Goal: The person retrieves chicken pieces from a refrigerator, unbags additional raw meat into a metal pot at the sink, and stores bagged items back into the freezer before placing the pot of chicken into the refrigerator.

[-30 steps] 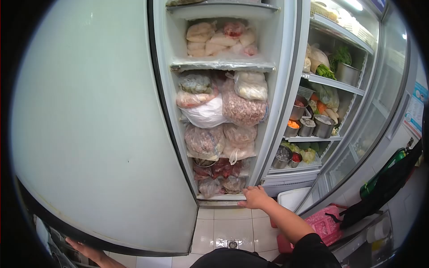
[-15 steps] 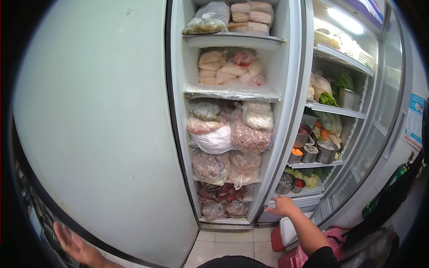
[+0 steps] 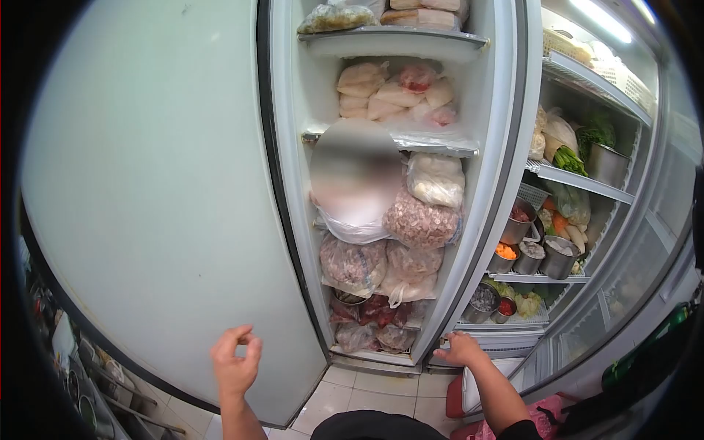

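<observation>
My left hand (image 3: 236,361) is raised in front of the opened freezer door (image 3: 161,220). Its fingers are loosely bent, thumb and forefinger apart, with nothing between them. Low on the right, my right hand (image 3: 460,347) reaches to the edge between the freezer and the glass-door fridge, fingers extended; whether it touches the frame I cannot tell. Ahead stands the open freezer, packed with frozen bags: pale meat pieces (image 3: 392,95), a bag of chopped meat (image 3: 423,220), a white bag (image 3: 353,229) and dark red meat (image 3: 378,312). A round blur hides part of the middle shelf.
The fridge at right holds metal pots (image 3: 559,257), leafy greens (image 3: 568,161) and white baskets (image 3: 623,84). Below my right arm are a red-and-white cooler (image 3: 456,396) and a pink bag (image 3: 541,418). Kitchenware on a rack (image 3: 92,400) lines the far left.
My left hand has moved right and up from the lower left, its fingers now more bent. My right hand stays near the same edge. The view has shifted, and a blur now covers some bags.
</observation>
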`<state>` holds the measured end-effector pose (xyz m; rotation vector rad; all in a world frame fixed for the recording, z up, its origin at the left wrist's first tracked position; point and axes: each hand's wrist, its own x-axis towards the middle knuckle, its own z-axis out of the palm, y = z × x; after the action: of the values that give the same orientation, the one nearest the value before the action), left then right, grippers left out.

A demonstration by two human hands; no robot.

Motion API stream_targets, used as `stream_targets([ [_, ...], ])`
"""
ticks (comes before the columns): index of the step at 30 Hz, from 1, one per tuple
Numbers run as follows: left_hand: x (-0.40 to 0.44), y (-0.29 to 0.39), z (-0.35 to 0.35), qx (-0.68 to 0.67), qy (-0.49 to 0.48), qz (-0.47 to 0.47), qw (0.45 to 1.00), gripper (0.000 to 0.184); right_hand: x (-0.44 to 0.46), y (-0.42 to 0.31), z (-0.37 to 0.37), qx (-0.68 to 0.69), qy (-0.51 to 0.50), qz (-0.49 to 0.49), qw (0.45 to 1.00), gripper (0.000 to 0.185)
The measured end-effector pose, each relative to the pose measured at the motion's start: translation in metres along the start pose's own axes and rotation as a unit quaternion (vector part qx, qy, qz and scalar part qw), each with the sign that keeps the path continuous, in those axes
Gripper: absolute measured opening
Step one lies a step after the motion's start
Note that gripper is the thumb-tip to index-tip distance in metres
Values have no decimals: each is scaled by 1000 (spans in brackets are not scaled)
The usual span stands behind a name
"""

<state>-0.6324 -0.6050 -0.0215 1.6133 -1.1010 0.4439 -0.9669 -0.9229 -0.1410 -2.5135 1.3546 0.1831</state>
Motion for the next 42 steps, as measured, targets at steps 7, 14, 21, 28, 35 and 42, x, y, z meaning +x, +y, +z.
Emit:
stream_targets([
  [7, 42, -3, 39, -20, -8, -32, 999, 24, 31, -13, -45, 29, 117, -104, 987, 66],
  [14, 93, -29, 110, -180, -115, -131, 968, 46, 86, -143, -157, 55, 280, -293, 913, 74],
  [21, 153, -72, 169, -303, -199, -211, 908, 75, 177, -248, -247, 39, 373, -256, 891, 87],
  [28, 192, -89, 212, -352, -197, -246, 882, 71, 257, -289, -269, 93, 345, -113, 927, 80],
  [35, 188, -104, 226, -320, -158, -187, 915, 66, 249, -239, -268, 423, 388, -93, 814, 43],
  [42, 266, -74, 242, -13, -94, 5, 995, 77, 153, -172, -170, 881, 175, -159, 409, 36],
])
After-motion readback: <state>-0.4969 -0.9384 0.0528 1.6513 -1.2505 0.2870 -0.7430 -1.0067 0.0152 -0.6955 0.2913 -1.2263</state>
